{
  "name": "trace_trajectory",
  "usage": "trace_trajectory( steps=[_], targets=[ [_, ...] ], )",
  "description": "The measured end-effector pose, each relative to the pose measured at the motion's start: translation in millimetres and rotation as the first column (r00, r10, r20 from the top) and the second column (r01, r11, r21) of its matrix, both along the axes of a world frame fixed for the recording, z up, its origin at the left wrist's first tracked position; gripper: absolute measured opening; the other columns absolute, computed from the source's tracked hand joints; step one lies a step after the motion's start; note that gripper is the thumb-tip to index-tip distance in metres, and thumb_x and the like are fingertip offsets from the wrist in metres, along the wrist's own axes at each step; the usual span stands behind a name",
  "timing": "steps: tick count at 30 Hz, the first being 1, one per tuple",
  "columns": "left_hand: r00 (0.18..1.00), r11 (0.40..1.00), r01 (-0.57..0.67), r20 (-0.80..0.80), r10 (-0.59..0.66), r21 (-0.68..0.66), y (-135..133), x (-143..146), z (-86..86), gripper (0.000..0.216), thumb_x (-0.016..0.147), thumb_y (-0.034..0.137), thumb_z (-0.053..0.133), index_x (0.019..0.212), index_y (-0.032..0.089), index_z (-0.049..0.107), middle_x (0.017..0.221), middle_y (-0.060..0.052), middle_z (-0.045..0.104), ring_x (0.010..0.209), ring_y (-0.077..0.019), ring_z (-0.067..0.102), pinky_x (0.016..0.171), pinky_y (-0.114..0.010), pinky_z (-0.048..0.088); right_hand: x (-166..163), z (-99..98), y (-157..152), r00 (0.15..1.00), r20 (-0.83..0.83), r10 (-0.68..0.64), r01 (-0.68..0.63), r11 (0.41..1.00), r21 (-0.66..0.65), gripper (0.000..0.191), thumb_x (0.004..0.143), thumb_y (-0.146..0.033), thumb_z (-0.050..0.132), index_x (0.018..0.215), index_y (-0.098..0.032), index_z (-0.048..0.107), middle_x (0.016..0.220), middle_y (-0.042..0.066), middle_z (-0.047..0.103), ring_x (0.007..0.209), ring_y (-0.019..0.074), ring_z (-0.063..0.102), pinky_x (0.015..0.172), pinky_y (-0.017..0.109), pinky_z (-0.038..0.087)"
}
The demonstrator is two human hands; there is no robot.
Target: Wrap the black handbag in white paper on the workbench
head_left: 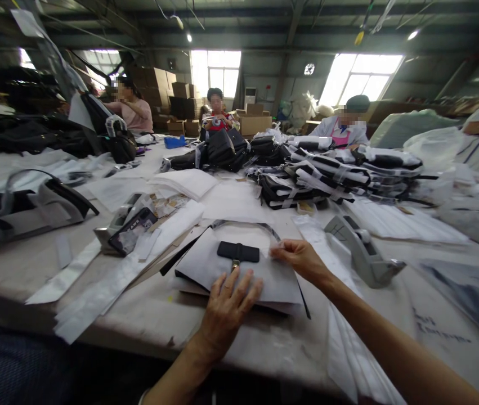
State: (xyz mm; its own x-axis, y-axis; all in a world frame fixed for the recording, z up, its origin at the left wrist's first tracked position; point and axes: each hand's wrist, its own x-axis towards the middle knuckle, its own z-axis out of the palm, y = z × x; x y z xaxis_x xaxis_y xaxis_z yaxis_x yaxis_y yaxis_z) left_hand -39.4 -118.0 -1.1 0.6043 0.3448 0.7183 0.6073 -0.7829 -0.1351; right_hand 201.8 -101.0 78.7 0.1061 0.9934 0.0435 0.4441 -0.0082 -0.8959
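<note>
A handbag wrapped in white paper (205, 264) lies flat on the table in front of me, its black clasp tab (238, 251) and wrapped handle (243, 225) showing. My left hand (226, 306) presses flat on the paper at the bag's near edge, fingers spread. My right hand (298, 259) pinches the paper at the bag's upper right corner, beside the handle's end.
A grey tape dispenser (363, 247) stands right of the bag, another (116, 225) to its left. Strips of white paper (95, 292) lie about. Stacks of wrapped black bags (327, 174) fill the table's far side, where three people sit working. The table edge (222, 349) runs near me.
</note>
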Motion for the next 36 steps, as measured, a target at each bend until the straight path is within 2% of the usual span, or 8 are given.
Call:
trace_trajectory(
  steps=[3,6,10,14,23,27,32,36],
  targets=[
    [0.999,1.0,0.008,-0.043,-0.008,-0.013,-2,-2,0.3,0.044,0.101,0.024,0.039,0.143,0.034,0.047,0.147,-0.004,0.05,0.136,-0.0291,0.044,0.111,-0.05,0.033,-11,-1.7,-26,0.962,0.273,0.016,-0.032,0.998,0.058,0.029,0.088,-0.043,0.057,0.08,-0.022,0.075,0.079,0.001,0.075,0.075,0.0214,0.069,0.069,0.03,0.052],
    [0.999,1.0,0.011,-0.034,-0.011,-0.009,-4,-2,-2.5,0.044,0.101,0.027,0.041,0.143,0.035,0.046,0.146,-0.002,0.051,0.135,-0.029,0.044,0.113,-0.051,0.029,-21,-11.2,-48,0.902,0.432,-0.007,-0.075,0.982,0.173,0.025,0.091,-0.03,0.052,0.091,-0.026,0.076,0.094,0.001,0.078,0.095,0.0247,0.071,0.095,0.039,0.051],
    [1.0,1.0,0.007,-0.009,-0.007,-0.004,-10,-2,-6.9,0.042,0.1,0.028,0.043,0.142,0.035,0.049,0.142,-0.001,0.055,0.135,-0.0292,0.045,0.115,-0.052,0.026,-27,-19.9,-68,0.88,0.471,-0.059,-0.103,0.945,0.312,0.025,0.092,-0.026,0.052,0.099,-0.028,0.076,0.101,0.002,0.077,0.101,0.0244,0.071,0.109,0.043,0.044],
    [0.999,1.0,-0.011,-0.04,0.011,-0.006,-11,-2,-8.2,0.043,0.099,0.026,0.046,0.141,0.036,0.049,0.141,-0.003,0.056,0.133,-0.0283,0.047,0.113,-0.052,0.029,-22,-3.2,-69,0.898,0.42,-0.134,-0.022,0.938,0.346,0.021,0.089,-0.026,0.056,0.094,-0.029,0.077,0.096,0.0,0.078,0.102,0.0261,0.07,0.104,0.042,0.048],
    [0.99,0.999,0.017,-0.138,-0.023,-0.042,-15,-1,-0.5,0.035,0.098,0.027,0.047,0.131,0.032,0.057,0.145,-0.003,0.052,0.142,-0.0274,0.035,0.116,-0.059,0.018,16,54.7,14,0.954,0.187,-0.234,0.193,0.958,0.212,0.021,0.073,-0.039,0.071,0.077,-0.018,0.076,0.074,0.003,0.075,0.069,0.0181,0.066,0.065,0.026,0.049],
    [0.979,0.998,0.018,-0.199,-0.03,-0.062,-22,13,14.4,0.024,0.097,0.024,0.048,0.116,0.021,0.063,0.138,-0.006,0.058,0.14,-0.0288,0.037,0.117,-0.059,0.016,29,52.1,59,0.938,0.159,-0.307,0.283,0.946,0.158,0.022,0.074,-0.037,0.07,0.074,-0.015,0.072,0.07,0.003,0.073,0.062,0.0144,0.063,0.06,0.023,0.048],
    [0.926,0.955,0.091,-0.329,-0.186,-0.284,-12,33,37.3,0.01,0.094,0.016,0.051,0.093,0.016,0.061,0.104,-0.008,0.067,0.107,-0.023,0.06,0.099,-0.041,0.044,25,40.2,93,0.913,0.216,-0.346,0.333,0.938,0.097,0.016,0.08,-0.029,0.065,0.075,-0.015,0.071,0.067,0.004,0.072,0.056,0.0126,0.064,0.052,0.02,0.049],
    [0.896,0.913,0.068,-0.379,-0.233,-0.402,-4,39,44.8,0.016,0.096,0.016,0.048,0.109,0.016,0.057,0.089,-0.005,0.064,0.082,-0.021,0.061,0.074,-0.034,0.048,19,29.2,111,0.874,0.296,-0.386,0.375,0.922,0.093,0.015,0.081,-0.025,0.062,0.075,-0.015,0.072,0.063,0.003,0.071,0.053,0.0122,0.063,0.052,0.019,0.048]
  ],
)
